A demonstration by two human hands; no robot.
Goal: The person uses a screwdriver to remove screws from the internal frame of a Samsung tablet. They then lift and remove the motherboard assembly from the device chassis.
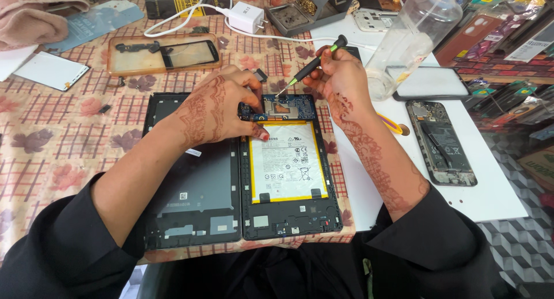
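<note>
Yellow-edged white battery (287,160), blue board (283,107), floral checked tablecloth (57,143)

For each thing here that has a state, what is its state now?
Tablet: opened, battery and board exposed.
Back cover: removed, lying left of the tablet.
Screwdriver: held in right hand, tip on board.
Left hand: pressing on the board.
Phone: opened, back off.
Clear bottle: upright, part full.

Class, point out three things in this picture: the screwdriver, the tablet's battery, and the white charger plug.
screwdriver (314,62): head view, on its black shaft.
battery (287,160): head view, middle of its white face.
charger plug (246,16): head view, on its white body.
</note>
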